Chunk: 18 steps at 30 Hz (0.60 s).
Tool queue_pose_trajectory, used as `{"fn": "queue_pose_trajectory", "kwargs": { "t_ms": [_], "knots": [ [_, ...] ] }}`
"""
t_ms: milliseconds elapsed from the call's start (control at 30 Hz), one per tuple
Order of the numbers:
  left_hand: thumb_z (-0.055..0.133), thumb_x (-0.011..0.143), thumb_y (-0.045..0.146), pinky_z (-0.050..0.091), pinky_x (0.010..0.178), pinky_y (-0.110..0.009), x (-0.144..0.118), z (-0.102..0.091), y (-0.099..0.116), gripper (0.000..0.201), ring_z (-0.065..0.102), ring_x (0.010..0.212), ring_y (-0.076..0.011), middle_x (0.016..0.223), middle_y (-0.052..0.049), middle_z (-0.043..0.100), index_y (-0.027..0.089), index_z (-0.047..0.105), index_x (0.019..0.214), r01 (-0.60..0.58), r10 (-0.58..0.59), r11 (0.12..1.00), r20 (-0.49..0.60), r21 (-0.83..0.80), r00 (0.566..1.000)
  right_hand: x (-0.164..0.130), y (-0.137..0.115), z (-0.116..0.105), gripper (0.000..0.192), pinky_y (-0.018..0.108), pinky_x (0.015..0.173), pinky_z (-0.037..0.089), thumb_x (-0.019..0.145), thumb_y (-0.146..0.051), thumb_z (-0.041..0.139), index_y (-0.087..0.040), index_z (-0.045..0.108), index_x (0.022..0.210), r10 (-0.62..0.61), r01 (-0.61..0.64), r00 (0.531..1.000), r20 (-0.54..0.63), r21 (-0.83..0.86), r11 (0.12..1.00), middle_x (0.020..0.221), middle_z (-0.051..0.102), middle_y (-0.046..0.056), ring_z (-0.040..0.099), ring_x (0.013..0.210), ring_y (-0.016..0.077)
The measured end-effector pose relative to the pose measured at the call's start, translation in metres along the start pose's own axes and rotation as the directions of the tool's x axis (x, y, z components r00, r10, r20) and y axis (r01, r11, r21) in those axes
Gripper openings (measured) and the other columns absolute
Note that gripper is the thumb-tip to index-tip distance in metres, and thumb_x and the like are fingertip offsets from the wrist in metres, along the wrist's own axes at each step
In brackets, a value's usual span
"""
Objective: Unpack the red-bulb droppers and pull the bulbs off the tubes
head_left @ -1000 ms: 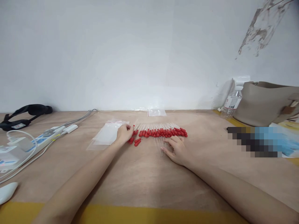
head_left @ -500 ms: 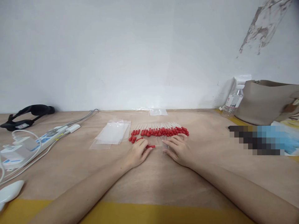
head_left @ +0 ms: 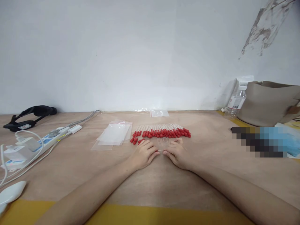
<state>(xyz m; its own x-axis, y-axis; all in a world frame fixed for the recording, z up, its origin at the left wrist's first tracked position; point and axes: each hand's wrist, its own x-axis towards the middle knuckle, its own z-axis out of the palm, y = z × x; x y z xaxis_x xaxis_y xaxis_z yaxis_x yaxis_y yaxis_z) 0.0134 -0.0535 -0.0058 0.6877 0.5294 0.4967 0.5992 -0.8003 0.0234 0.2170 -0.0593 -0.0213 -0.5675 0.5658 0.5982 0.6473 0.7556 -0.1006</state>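
A row of several clear droppers with red bulbs (head_left: 164, 133) lies across the middle of the wooden table (head_left: 150, 181). Just in front of it, my left hand (head_left: 143, 153) and my right hand (head_left: 178, 153) meet fingertip to fingertip. Between them they pinch one thin clear dropper (head_left: 160, 151); its red bulb is hidden under my left fingers. A few loose clear tubes (head_left: 164, 141) lie beyond my right hand. Two or three stray red bulbs (head_left: 134, 140) lie to the left of my left hand.
A stack of clear zip bags (head_left: 113, 135) lies left of the droppers, another small bag (head_left: 159, 113) by the wall. At the left are a power strip with cables (head_left: 35, 143), a black strap (head_left: 30, 114) and a white object (head_left: 10, 192). A water bottle (head_left: 236, 101) and a beige bag (head_left: 269, 103) stand at the right.
My left hand left the zip bags, took a red-bulbed dropper and brought it in front of the row. It now meets my right hand, which drew slightly nearer.
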Motion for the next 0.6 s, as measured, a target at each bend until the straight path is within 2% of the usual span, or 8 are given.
{"fn": "queue_pose_trajectory", "kwargs": {
  "t_ms": [133,333,600],
  "knots": [
    [0.035,0.089,0.031,0.033,0.073,-0.032,0.0,-0.005,0.002,0.027,0.047,0.077,-0.0166,0.078,-0.005,0.055,0.017,0.057,0.08,-0.024,0.023,0.999,0.056,0.023,0.998,-0.001,0.0,-0.003,0.031,0.033,0.079,0.024,0.087,-0.028,0.038,-0.018,0.058,0.065,-0.04,0.04,0.999,-0.029,-0.011,0.999,0.057,0.053,-0.001,0.046,0.065,0.0112],
    [0.031,0.09,0.03,0.031,0.073,-0.032,0.0,-0.01,0.005,0.03,0.044,0.076,-0.0162,0.076,-0.004,0.053,0.016,0.054,0.075,-0.037,0.032,0.998,0.108,0.046,0.994,-0.002,0.001,-0.008,0.024,0.034,0.08,0.023,0.087,-0.025,0.041,-0.02,0.061,0.075,-0.157,0.148,0.985,-0.075,-0.119,0.982,0.058,0.052,-0.001,0.043,0.065,0.0115],
    [0.029,0.09,0.029,0.031,0.072,-0.031,-0.002,-0.012,0.004,0.03,0.044,0.075,-0.0154,0.074,-0.003,0.052,0.016,0.051,0.074,0.0,0.009,0.998,0.142,-0.065,0.99,-0.005,0.003,-0.014,0.024,0.034,0.078,0.023,0.089,-0.019,0.036,-0.021,0.059,0.083,-0.278,0.253,0.958,-0.066,-0.257,0.933,0.057,0.052,-0.003,0.043,0.064,0.011]
  ]
}}
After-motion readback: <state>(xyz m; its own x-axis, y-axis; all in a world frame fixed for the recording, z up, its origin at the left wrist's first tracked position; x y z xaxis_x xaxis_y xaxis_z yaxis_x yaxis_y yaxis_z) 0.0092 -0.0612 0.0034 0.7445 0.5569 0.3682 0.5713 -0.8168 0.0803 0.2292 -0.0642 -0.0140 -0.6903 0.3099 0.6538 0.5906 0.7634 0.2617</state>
